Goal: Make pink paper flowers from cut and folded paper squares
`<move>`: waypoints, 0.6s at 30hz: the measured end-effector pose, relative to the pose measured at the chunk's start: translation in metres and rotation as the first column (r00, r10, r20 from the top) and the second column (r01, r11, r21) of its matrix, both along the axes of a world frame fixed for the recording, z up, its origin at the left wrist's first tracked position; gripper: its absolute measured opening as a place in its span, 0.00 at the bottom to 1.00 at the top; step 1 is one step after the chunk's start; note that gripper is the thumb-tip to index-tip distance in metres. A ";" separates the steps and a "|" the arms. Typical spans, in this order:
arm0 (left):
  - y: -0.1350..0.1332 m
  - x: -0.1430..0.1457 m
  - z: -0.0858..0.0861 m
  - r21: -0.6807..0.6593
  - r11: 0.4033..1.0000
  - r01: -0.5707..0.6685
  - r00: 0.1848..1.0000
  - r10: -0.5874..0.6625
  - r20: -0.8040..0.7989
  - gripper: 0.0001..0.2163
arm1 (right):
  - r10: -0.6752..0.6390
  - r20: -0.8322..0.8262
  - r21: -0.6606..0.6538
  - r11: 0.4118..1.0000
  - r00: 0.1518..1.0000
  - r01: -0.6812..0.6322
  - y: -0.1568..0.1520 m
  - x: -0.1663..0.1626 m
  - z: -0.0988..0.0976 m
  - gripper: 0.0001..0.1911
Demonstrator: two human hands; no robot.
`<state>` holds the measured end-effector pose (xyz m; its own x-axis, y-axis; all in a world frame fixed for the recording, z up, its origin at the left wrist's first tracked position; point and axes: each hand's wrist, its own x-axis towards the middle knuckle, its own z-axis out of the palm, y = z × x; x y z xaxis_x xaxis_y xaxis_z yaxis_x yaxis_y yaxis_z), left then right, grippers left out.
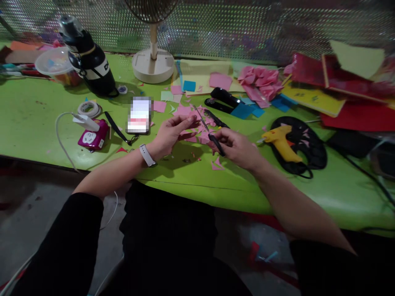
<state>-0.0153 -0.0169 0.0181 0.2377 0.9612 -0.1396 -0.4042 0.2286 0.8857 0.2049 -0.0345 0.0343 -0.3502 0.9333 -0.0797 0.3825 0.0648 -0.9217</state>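
Observation:
My right hand point(236, 147) is closed on the black handles of a pair of scissors point(207, 129), whose blades point up and away towards the left hand. My left hand point(174, 132), with a pale watch band at the wrist, pinches a small pink paper piece point(186, 122) at its fingertips, right beside the blades. Pink paper scraps point(202, 135) lie scattered on the green table point(191, 176) under and between both hands.
A yellow glue gun point(282, 142) rests on a black mat at the right. A black stapler point(224, 100), coloured paper sheets, a phone point(139, 115), tape roll point(89, 108), pink power adapter point(92, 137), black bottle point(89, 61) and fan base point(152, 65) stand further back.

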 end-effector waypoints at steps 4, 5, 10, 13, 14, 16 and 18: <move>0.000 0.000 0.001 0.022 1.000 -0.004 1.000 0.004 0.017 0.11 | -0.003 0.000 0.010 1.000 1.000 0.003 0.002 0.002 -0.004 0.31; 0.000 0.000 0.001 0.025 1.000 -0.007 1.000 0.007 0.012 0.11 | 0.000 0.001 0.008 1.000 1.000 0.000 0.002 0.003 -0.004 0.30; 0.001 0.000 0.001 0.049 0.999 0.014 0.998 -0.011 -0.060 0.11 | 0.009 0.017 -0.026 1.000 1.000 -0.009 0.001 0.007 -0.001 0.29; 0.001 -0.001 0.001 0.078 0.996 0.038 0.997 -0.032 -0.075 0.12 | 0.009 0.008 -0.028 1.000 1.000 -0.009 0.001 0.006 0.001 0.30; 0.001 -0.001 0.001 0.087 0.995 0.043 0.997 -0.037 -0.074 0.12 | 0.012 0.000 -0.025 1.000 1.000 -0.012 0.001 0.006 0.001 0.30; 0.001 -0.001 0.000 0.094 0.994 0.050 0.996 -0.043 -0.075 0.12 | 0.018 -0.013 -0.019 1.000 1.000 -0.018 0.001 0.004 0.001 0.30; 0.001 -0.001 0.000 0.088 0.995 0.048 0.996 -0.041 -0.084 0.13 | 0.018 -0.020 -0.011 1.000 1.000 -0.018 0.001 0.003 0.001 0.29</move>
<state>-0.0161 -0.0158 0.0184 0.2719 0.9595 -0.0736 -0.3203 0.1624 0.9333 0.2081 -0.0335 0.0357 -0.3682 0.9260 -0.0828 0.3625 0.0609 -0.9300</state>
